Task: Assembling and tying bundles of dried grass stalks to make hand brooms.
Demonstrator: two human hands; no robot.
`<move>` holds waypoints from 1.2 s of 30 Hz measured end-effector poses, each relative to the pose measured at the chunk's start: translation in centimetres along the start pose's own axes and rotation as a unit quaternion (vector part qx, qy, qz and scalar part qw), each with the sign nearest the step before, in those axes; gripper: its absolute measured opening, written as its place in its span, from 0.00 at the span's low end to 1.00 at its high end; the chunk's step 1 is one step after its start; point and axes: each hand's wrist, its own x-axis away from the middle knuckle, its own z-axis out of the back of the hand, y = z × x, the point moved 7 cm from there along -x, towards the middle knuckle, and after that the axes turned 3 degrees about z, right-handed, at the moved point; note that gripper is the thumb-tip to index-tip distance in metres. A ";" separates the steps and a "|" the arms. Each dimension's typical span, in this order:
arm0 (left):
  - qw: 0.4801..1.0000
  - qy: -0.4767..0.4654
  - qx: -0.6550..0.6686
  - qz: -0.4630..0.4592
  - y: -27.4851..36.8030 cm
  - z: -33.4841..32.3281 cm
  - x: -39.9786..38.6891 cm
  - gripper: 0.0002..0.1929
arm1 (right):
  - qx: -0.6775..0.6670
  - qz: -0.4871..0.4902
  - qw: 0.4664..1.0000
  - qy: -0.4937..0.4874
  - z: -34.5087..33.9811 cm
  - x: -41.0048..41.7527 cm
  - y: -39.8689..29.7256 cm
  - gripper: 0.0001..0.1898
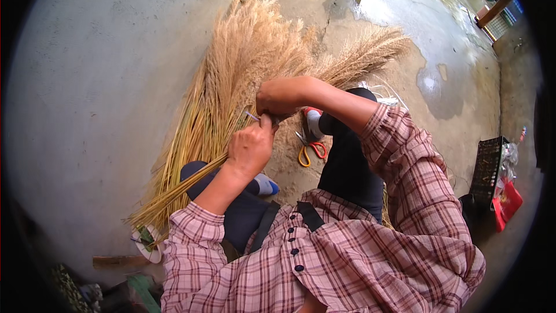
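Observation:
My left hand [251, 145] is closed around a thin bundle of dry grass stalks [202, 171]. The stalk ends slope down to the left across my knee. Just above it, my right hand [280, 95] is curled downward and meets the left thumb and forefinger. A short whitish strip [252, 116] sticks out to the left where the hands meet. The right fingertips and whatever they pinch are mostly hidden. Feathery plumes [365, 52] fan out beyond my right forearm, apparently from the held bundle. A large pile of plumed grass [256, 43] lies on the floor ahead, leaning left.
Scissors [310, 150] with red and yellow handles lie between my feet. White strips [382, 93] lie beyond my right knee. At right stands a black plastic crate [487, 165] beside a red packet [507, 204]. A whitish round object [147, 243] and wood piece [119, 261] lie lower left.

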 end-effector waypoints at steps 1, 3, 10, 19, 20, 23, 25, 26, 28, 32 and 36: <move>1.000 -0.005 0.005 -0.007 0.2 0.1 0.0 0.09 | -0.013 0.024 0.999 -0.017 -0.3 -0.3 -0.2 0.05; 0.999 -0.025 0.032 -0.003 0.3 0.5 -0.5 0.10 | -0.027 0.049 0.998 -0.036 -1.1 -0.5 0.1 0.07; 0.963 -0.098 0.200 0.153 -5.2 -1.9 0.4 0.11 | -0.035 -0.055 0.834 0.548 6.3 6.9 0.0 0.07; 0.615 -0.239 0.657 0.365 -7.8 -4.3 2.9 0.10 | -0.246 -0.115 0.917 0.291 -5.9 3.1 -0.6 0.17; 0.610 -0.236 0.661 0.367 -7.7 -3.9 3.1 0.09 | -0.438 -0.109 0.851 0.270 -6.6 2.2 -0.8 0.16; 0.574 -0.240 0.693 0.365 -7.6 -4.1 3.4 0.08 | -0.654 -0.089 0.701 0.270 -8.9 -0.3 -0.8 0.11; 0.562 -0.228 0.699 0.378 -7.8 -3.8 3.7 0.08 | -0.673 -0.037 0.706 0.217 -9.2 -2.1 -1.1 0.10; 0.551 -0.218 0.705 0.389 -8.0 -3.7 3.9 0.08 | -0.654 -0.051 0.713 0.249 -9.4 -2.1 -0.7 0.10; 0.557 -0.218 0.699 0.392 -8.7 -3.9 4.7 0.08 | -0.668 -0.077 0.703 0.232 -9.7 -2.4 -0.4 0.11; 0.574 -0.194 0.689 0.399 -9.9 -3.6 5.2 0.11 | -0.673 -0.196 0.673 0.236 -13.6 -3.2 3.9 0.10; 0.595 -0.152 0.683 0.395 -13.6 -2.8 6.2 0.10 | -0.428 -0.412 0.765 0.247 -19.6 -0.9 10.0 0.11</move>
